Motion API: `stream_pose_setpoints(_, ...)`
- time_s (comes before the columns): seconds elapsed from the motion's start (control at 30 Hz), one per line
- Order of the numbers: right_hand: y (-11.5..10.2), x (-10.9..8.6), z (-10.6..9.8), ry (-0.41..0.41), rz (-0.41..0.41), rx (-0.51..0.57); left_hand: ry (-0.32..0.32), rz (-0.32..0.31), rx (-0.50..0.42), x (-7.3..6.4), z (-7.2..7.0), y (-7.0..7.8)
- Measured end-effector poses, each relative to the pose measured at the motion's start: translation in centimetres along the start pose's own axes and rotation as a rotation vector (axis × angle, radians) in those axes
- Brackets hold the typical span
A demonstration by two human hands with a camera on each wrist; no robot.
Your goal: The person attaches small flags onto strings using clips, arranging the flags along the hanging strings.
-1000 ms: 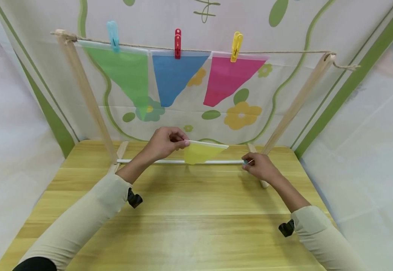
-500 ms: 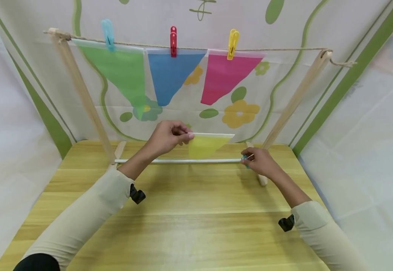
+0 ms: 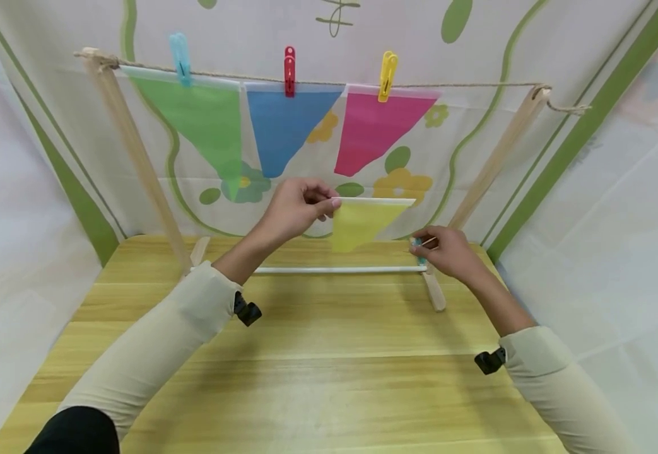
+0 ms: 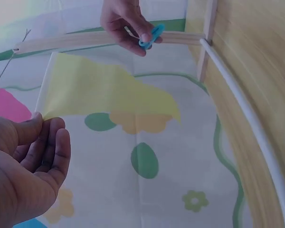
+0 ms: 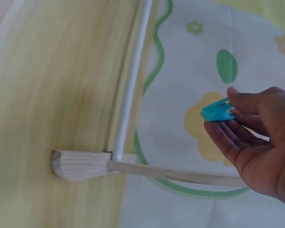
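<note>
A yellow pennant [image 3: 363,224] with a white top edge hangs from my left hand [image 3: 300,205], which pinches its upper left corner between thumb and fingers. In the left wrist view the pennant [image 4: 104,88] is spread out, its far end loose. My right hand [image 3: 448,252] pinches a blue clothespin [image 5: 217,111] between thumb and fingers, to the right of the pennant and a little lower. Above, a twine line [image 3: 476,84] carries a green pennant [image 3: 204,116], a blue pennant [image 3: 289,126] and a pink pennant [image 3: 376,132].
Light blue, red [image 3: 289,72] and yellow [image 3: 387,75] clothespins grip the hung pennants. Wooden posts [image 3: 135,145] hold the twine at both ends; a white rod [image 3: 340,270] joins their feet low over the wooden table [image 3: 329,391]. A flowered cloth backdrop [image 3: 476,38] stands behind.
My left hand has raised the yellow pennant off the level of the white rod and moved it right. My right hand has lifted slightly with the clothespin and shifted a little right.
</note>
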State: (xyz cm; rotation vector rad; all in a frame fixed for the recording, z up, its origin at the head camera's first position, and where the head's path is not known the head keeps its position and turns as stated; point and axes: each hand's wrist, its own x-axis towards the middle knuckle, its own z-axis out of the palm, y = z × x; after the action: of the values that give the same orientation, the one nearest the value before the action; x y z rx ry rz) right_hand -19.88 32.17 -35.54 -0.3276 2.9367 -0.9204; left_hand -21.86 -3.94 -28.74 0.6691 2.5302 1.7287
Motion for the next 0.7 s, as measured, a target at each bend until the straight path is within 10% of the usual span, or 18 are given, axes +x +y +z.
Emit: stream_pose_setpoints(0.7, -5.2, -0.5, -7.8, 0.153, -0.050, -0.037, 0.115, 0.082, -0.058, 3.6, 1.9, 4.6)
